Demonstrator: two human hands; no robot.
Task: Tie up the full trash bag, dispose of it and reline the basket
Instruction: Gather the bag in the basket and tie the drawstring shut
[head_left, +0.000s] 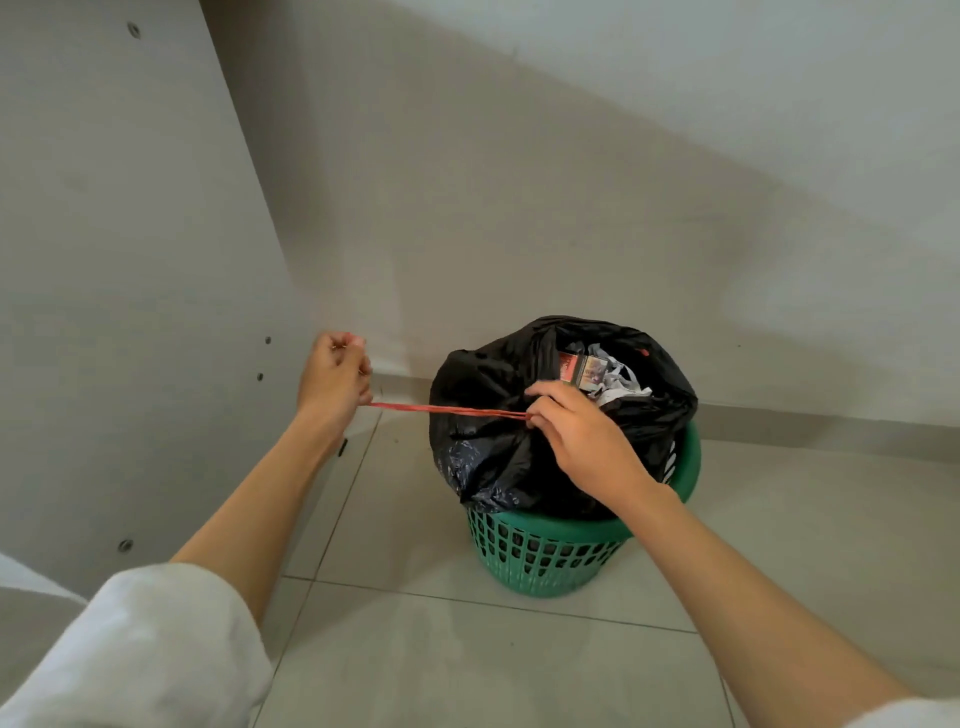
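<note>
Black trash bag (498, 457) in green basket (545, 558), red drawstring (447, 410) taut (horizontal), left hand (335, 379) fisted on its left end, right hand (582, 441) pinching its right end.

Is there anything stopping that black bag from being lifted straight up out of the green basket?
Nothing visible does. The black trash bag bulges above the green basket rim with open space overhead. The left hand and right hand stretch the red drawstring beside it; its mouth remains open.
</note>
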